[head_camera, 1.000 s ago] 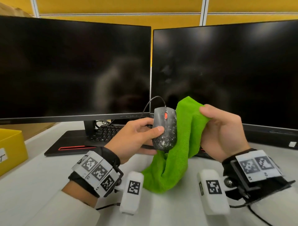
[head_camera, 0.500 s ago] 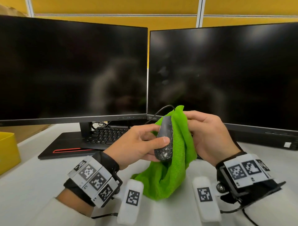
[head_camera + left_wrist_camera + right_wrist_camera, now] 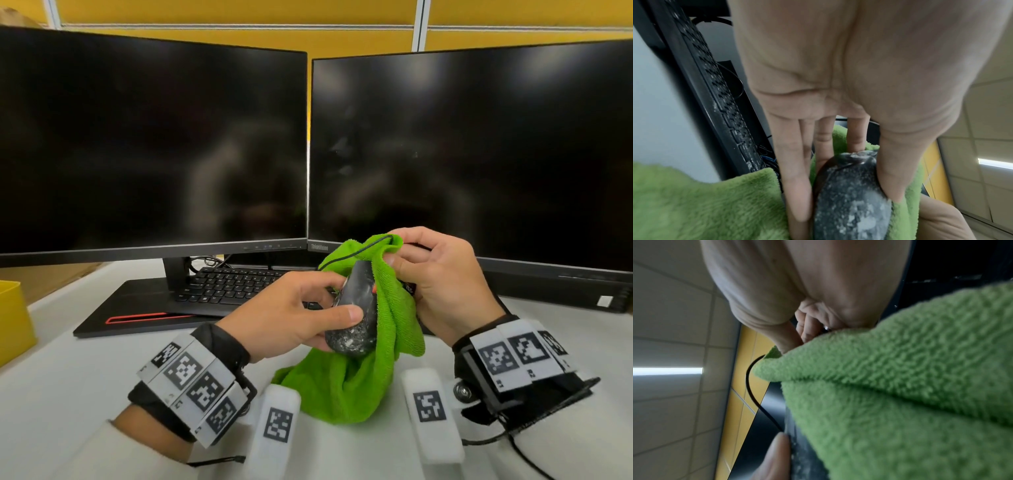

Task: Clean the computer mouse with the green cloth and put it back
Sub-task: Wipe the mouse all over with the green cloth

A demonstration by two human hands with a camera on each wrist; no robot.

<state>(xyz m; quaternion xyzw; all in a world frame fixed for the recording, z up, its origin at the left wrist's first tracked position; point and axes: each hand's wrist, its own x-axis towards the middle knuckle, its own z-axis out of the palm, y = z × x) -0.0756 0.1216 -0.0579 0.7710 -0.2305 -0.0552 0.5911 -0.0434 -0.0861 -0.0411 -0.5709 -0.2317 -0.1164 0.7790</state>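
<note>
My left hand [image 3: 301, 317] grips a dark grey wired mouse [image 3: 354, 311] above the desk, tilted on its side, thumb on its near flank. White dusty specks cover the mouse's rear [image 3: 853, 207]. My right hand [image 3: 435, 277] holds the green cloth [image 3: 363, 380] bunched against the mouse's right side, with the cloth's lower part hanging to the desk. The mouse cable [image 3: 356, 251] runs over the cloth's top fold. In the right wrist view the cloth [image 3: 900, 386] fills most of the picture and hides the mouse's right side.
Two dark monitors [image 3: 154, 147] [image 3: 479, 154] stand behind my hands. A black keyboard [image 3: 226, 286] lies under the left one on a black base. A yellow box [image 3: 13, 315] stands at the left edge. The white desk [image 3: 68, 377] stretches toward me.
The mouse has turned from top-up onto its side and dropped lower. My right hand has brought the cloth in against it, covering its right side and front.
</note>
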